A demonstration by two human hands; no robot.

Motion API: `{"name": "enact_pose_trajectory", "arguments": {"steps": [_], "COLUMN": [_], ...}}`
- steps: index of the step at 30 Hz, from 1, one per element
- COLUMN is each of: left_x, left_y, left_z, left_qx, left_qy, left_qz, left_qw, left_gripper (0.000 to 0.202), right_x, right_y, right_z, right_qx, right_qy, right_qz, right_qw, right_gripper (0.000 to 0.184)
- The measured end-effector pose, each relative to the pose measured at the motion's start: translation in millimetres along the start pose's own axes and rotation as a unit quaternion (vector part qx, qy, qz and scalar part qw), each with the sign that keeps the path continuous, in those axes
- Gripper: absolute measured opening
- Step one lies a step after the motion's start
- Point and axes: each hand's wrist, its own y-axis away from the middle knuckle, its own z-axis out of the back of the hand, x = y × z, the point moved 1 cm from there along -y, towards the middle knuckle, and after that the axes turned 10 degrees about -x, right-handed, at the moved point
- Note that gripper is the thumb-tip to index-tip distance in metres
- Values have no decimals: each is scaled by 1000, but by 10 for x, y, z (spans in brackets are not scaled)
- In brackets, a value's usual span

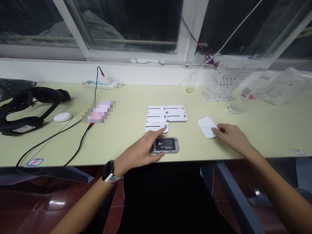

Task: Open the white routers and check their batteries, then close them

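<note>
My left hand (143,148) rests at the table's front edge, thumb and fingers around the left end of an opened device (168,145). Its black battery, marked 3000mAh, faces up. To the right, my right hand (230,136) pinches the lower right corner of a white back cover (207,127) with rounded corners, which is at the tabletop. Just beyond my left fingers, several closed white devices (176,116) with dark stripes and a W mark lie in two columns. One fingertip overlaps the nearest white device (153,126); I cannot tell whether it touches.
White boxes (219,84) are stacked at the back right, beside a glass (235,108) and plastic bags (280,86). Leftward are a blurred-out phone (99,111) on a cable, a white oval case (62,117), a black headset (31,107) and a power strip (102,85).
</note>
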Motion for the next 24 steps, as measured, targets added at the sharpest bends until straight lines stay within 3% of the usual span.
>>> {"name": "enact_pose_trajectory", "arguments": {"steps": [5, 7, 9, 11, 14, 16, 20, 24], "left_x": [-7, -4, 6, 20, 43, 56, 84, 104], "left_y": [27, 54, 85, 107, 112, 104, 95, 94], "left_z": [36, 69, 106, 133, 149, 144, 127, 125], "left_qx": [-2, -5, -3, 5, 9, 7, 2, 2], "left_qy": [-14, -15, -3, 13, 24, 27, 28, 34], "left_qz": [-11, 3, 28, 47, 55, 59, 66, 79], "left_qw": [1000, 1000, 1000, 999, 998, 998, 997, 996], "left_gripper": [93, 94, 94, 95, 97, 99, 102, 106], "right_x": [64, 181, 361, 598, 1001, 1249, 1600, 1770], "right_y": [-71, -69, -35, 30, 137, 172, 135, 64], "right_z": [-55, -56, -66, -99, -196, -273, -371, -372], "right_qx": [-5, -22, 3, 62, 131, 137, 144, 171], "right_qy": [32, 8, -71, -155, -199, -206, -191, -158], "right_qz": [-22, 31, 130, 246, 397, 468, 554, 589], "right_qw": [999, 999, 989, 955, 887, 848, 797, 774], "right_gripper": [48, 46, 42, 33, 11, 15, 19, 16]}}
